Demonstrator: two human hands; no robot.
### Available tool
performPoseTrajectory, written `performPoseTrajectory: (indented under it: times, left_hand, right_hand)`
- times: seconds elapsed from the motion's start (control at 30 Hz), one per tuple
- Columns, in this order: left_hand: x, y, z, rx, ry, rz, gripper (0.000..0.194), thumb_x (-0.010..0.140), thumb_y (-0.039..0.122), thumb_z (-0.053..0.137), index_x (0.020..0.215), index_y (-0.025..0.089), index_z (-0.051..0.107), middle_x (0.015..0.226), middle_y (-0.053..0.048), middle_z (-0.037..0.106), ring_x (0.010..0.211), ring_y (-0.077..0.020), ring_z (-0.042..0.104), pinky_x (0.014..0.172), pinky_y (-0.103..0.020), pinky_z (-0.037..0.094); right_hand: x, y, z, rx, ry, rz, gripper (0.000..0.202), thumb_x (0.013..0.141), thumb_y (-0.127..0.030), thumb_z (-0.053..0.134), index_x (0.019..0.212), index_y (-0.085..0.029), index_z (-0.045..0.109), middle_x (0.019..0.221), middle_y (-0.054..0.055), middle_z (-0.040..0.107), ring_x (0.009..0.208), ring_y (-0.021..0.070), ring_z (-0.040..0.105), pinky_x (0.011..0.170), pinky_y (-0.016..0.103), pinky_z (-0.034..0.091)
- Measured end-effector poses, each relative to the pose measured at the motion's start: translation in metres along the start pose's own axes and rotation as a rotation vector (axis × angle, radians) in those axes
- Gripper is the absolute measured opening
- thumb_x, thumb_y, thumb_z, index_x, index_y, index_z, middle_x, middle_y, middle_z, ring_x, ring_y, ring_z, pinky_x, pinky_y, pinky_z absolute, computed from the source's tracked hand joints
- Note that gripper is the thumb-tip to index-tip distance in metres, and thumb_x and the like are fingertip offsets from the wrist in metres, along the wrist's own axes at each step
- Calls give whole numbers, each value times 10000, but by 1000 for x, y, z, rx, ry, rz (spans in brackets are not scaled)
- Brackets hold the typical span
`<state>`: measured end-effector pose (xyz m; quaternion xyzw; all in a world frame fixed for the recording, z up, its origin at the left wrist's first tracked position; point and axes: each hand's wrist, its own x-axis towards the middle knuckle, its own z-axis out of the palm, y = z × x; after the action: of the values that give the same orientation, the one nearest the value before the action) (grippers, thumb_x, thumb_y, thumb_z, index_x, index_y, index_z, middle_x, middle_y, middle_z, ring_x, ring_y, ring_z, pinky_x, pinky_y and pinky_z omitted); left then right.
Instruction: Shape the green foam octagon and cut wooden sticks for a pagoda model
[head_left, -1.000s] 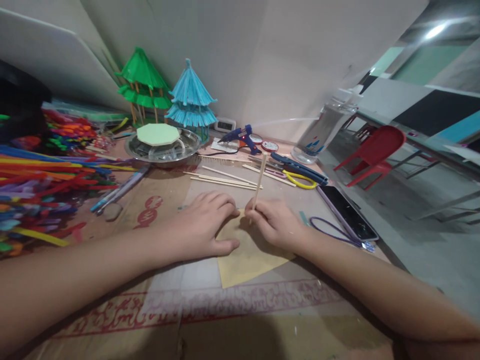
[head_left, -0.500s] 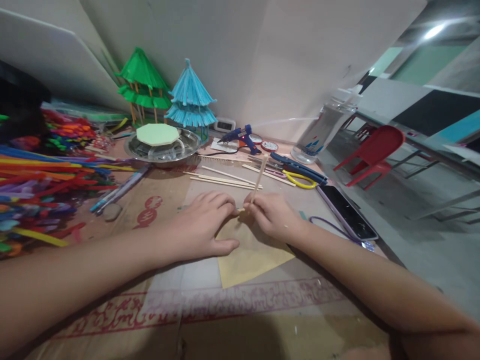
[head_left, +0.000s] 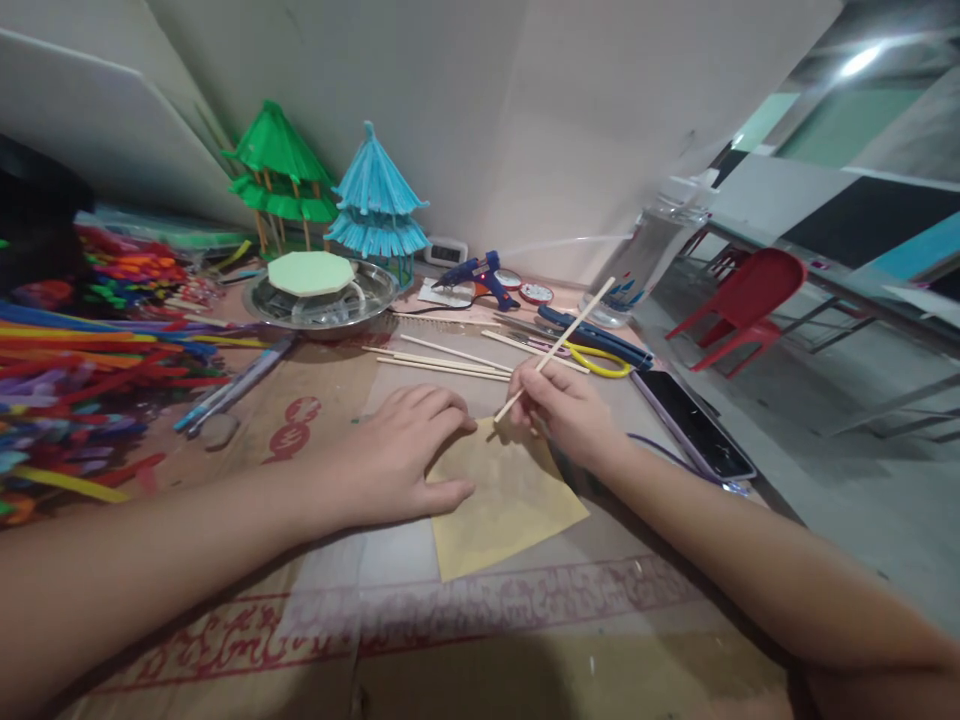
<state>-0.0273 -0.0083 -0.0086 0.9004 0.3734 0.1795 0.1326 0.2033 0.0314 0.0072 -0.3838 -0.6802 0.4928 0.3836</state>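
Observation:
A yellow sheet of paper lies on the covered table in front of me. My left hand rests palm down over its left edge, fingers apart and thumb stretched out, holding nothing. In my right hand a thin wooden stick is pinched at a slant, its lower tip at the paper's top edge. Several more sticks lie just beyond my hands.
Colourful pipe cleaners are heaped at the left. Farther back stand a green model tower, a blue one, a metal tray and a glue gun. Yellow-handled scissors and a phone lie at the right.
The stick in my right hand has tipped from nearly upright to slanting right, and that hand has shifted slightly right, uncovering more of the paper. My left hand has barely moved.

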Motion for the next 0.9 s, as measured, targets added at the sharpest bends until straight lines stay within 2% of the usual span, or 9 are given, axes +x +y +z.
performPoseTrajectory:
  times: [0.1, 0.2, 0.47, 0.7, 0.83, 0.9]
  left_hand:
    - [2, -1, -2, -86, 71, 42, 259, 967, 363, 545, 1150, 200, 627, 1127, -80, 621, 1111, -260, 543, 970, -425, 436]
    - [4, -2, -5, -152, 182, 71, 197, 1016, 262, 467, 1051, 221, 656, 1064, -44, 653, 1055, -209, 570, 946, -372, 431]
    - [5, 0, -9, -174, 219, 121, 173, 1005, 318, 552, 959, 218, 685, 995, -23, 674, 1003, -192, 582, 921, -348, 412]
    - [5, 2, -13, -200, 208, 131, 247, 1022, 357, 496, 919, 216, 672, 942, -18, 674, 969, -194, 583, 906, -353, 406]
    - [3, 4, -12, -167, 181, 71, 279, 1028, 326, 429, 924, 198, 654, 971, -40, 655, 975, -207, 570, 908, -375, 413]
    - [1, 6, -10, -94, 161, 18, 244, 983, 366, 489, 969, 188, 656, 1008, -64, 631, 1006, -240, 558, 911, -408, 421]
  right_hand:
    - [-3, -8, 3, 326, -67, 98, 288, 873, -477, 659, 846, -205, 568, 599, -21, 653, 492, 101, 541, 493, 222, 406]
    - [-6, -13, 9, 417, -139, 148, 288, 842, -463, 698, 842, -210, 562, 625, -15, 686, 492, 101, 562, 495, 226, 433]
    - [-6, -8, 13, 469, -156, 188, 277, 818, -435, 730, 871, -215, 570, 690, -7, 709, 566, 113, 619, 539, 233, 495]
    - [-8, -7, 15, 477, -188, 139, 236, 836, -391, 721, 893, -207, 586, 698, -11, 705, 594, 110, 639, 564, 225, 511]
    - [-9, -9, 11, 390, -131, 107, 278, 885, -468, 676, 860, -208, 581, 681, -2, 692, 564, 111, 611, 541, 227, 488]
    - [-8, -8, 7, 301, -54, 53, 322, 929, -513, 611, 829, -209, 576, 642, -8, 660, 534, 107, 577, 515, 223, 456]
